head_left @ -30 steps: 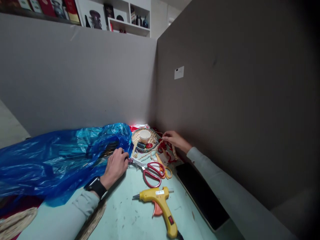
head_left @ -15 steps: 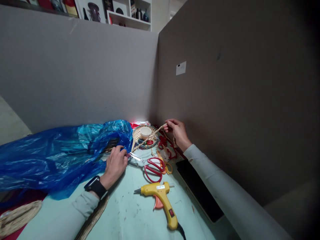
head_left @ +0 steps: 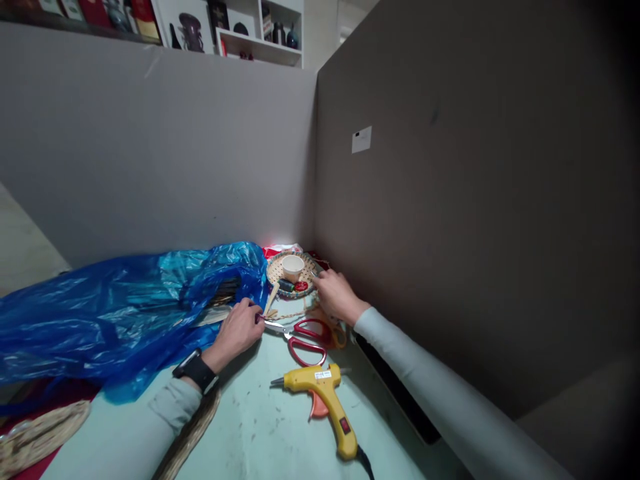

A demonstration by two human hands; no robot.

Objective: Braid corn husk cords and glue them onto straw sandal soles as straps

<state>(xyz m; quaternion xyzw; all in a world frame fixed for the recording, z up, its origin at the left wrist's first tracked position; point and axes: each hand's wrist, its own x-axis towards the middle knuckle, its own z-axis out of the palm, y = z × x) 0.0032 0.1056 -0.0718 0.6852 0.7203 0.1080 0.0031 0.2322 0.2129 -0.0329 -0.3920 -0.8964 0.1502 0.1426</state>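
Observation:
My left hand (head_left: 241,328), with a dark watch on its wrist, is closed low over the table by the blue plastic bag. A bit of purple shows at its fingertips; what it grips is mostly hidden. Just right of it lie red-handled scissors (head_left: 306,339). Beyond them a thin braided straw cord (head_left: 295,314) stretches across the cloth. My right hand (head_left: 337,295) reaches to the right rim of a round woven tray (head_left: 274,268), fingers together and pointing down-left; whatever they hold is hidden. In the tray stand a pale cup (head_left: 293,268), a dark spool-like item (head_left: 286,285) and a red item (head_left: 301,287).
A yellow hot glue gun (head_left: 320,393) lies in front on the pale green cloth. Orange-handled scissors (head_left: 340,337) and a black flat device (head_left: 400,400) are partly under my right arm. The blue plastic bag (head_left: 150,300) spreads left. Grey partitions (head_left: 200,147) enclose the back and right.
My right hand has come down and left to the tray's rim. The straw cord it held raised now lies low on the table. My left hand has shifted slightly right.

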